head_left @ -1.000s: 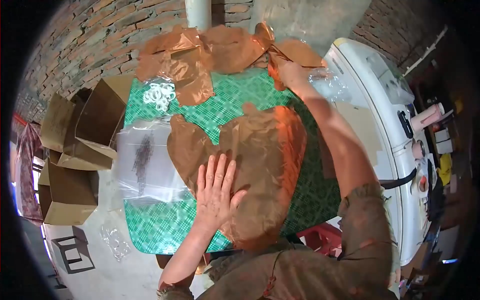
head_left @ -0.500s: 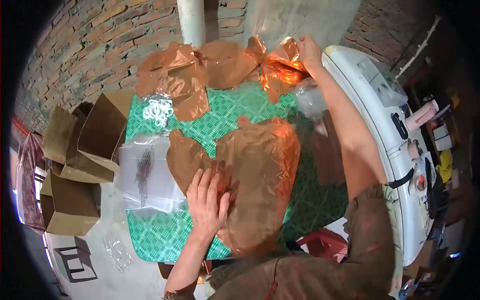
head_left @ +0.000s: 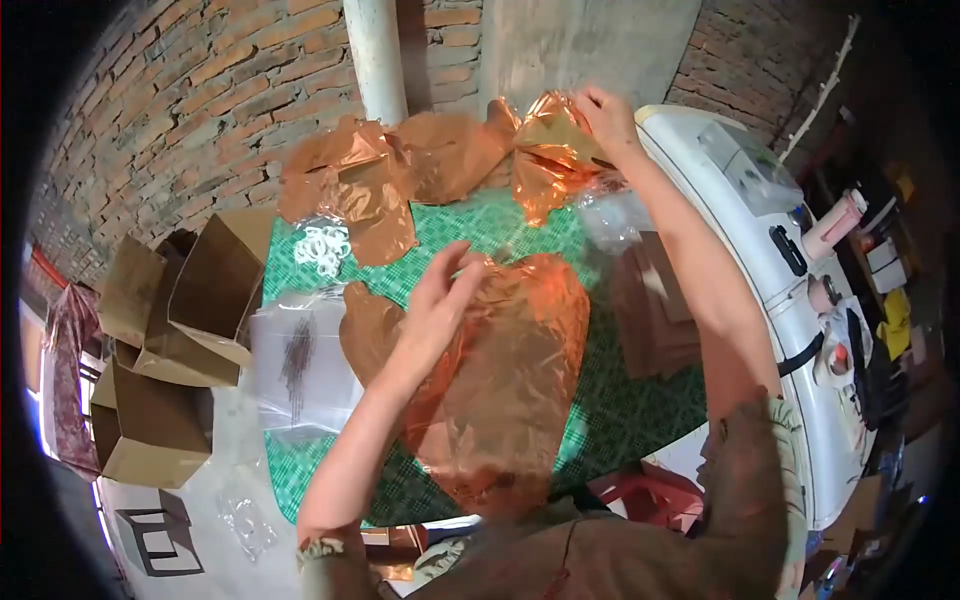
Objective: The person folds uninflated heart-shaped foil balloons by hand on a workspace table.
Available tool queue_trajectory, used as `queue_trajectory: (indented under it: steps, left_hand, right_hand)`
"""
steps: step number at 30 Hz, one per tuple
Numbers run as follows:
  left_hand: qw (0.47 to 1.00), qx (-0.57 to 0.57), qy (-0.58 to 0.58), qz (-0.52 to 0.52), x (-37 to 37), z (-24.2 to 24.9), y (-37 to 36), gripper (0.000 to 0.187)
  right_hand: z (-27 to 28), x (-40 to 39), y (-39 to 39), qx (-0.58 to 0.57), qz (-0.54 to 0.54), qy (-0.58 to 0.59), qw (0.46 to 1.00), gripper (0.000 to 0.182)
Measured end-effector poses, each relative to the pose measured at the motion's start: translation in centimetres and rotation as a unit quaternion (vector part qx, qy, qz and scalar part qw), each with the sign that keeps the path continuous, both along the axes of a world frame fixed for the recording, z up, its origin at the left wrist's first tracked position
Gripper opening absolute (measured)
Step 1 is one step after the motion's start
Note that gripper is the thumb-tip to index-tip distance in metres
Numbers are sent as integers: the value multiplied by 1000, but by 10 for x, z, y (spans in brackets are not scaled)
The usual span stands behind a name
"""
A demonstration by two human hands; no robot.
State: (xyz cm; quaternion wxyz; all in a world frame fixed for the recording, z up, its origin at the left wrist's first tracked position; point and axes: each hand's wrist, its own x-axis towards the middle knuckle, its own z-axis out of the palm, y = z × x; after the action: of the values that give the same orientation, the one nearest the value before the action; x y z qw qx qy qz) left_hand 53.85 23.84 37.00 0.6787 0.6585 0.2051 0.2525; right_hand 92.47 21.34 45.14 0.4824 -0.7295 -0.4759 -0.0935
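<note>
A large flat copper-coloured foil balloon (head_left: 500,390) lies across the middle of the table, with a rounded lobe at its left side. Over its upper left edge is my left hand (head_left: 435,305), fingers apart and holding nothing. At the far edge of the table, my right hand (head_left: 608,120) pinches the edge of a shiny crumpled foil balloon (head_left: 550,145), which is partly lifted. More flat foil balloons (head_left: 375,190) lie to the left of it along the back.
White plastic rings (head_left: 322,248) sit in a pile beside a stack of clear plastic bags (head_left: 300,355). Folded brownish sheets (head_left: 655,310) and a clear bag (head_left: 612,215) lie on the right. Open cardboard boxes (head_left: 160,420) stand at left; a white machine-like surface (head_left: 740,230) borders the right.
My left hand has lifted off the large balloon's middle and moved up toward its top edge. The foil at my right hand is spread wider. The camera view has shifted slightly.
</note>
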Motion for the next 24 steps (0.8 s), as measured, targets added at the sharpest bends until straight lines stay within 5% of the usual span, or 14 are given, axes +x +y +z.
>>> queue_trajectory:
  steps: [6, 9, 12, 13, 14, 15, 17, 19, 24]
  left_hand:
    - [951, -264, -110, -114, 110, 20, 23, 103]
    - [932, -332, -130, -72, 134, 29, 20, 89]
    - [954, -208, -161, -147, 154, 17, 39, 64]
    - [963, -214, -162, -30, 164, 17, 32, 33]
    - [968, -209, -142, -5, 165, 18, 35, 31]
    - [971, -202, -122, 19, 165, 20, 37, 29]
    - [976, -188, -88, 69, 166, 27, 44, 27]
    - [999, -32, -18, 20, 160, 28, 64, 25]
    - [964, 266, 12, -4, 151, 35, 85, 31]
  right_hand:
    - [-25, -32, -17, -37, 90, 109, 989, 26]
    - [-33, -49, -27, -95, 155, 153, 971, 23]
    - [-38, -71, -49, -159, 240, 93, 953, 24]
    - [-39, -76, -52, -172, 255, 34, 951, 24]
    - [-38, -78, -54, -184, 268, -26, 945, 25]
    - [-38, -73, -54, -219, 254, 97, 937, 26]
    - [-34, -60, -56, -171, 193, 107, 960, 25]
    - [-35, -41, -50, -144, 101, 62, 982, 37]
    - [-12, -58, -44, -116, 195, 27, 974, 63]
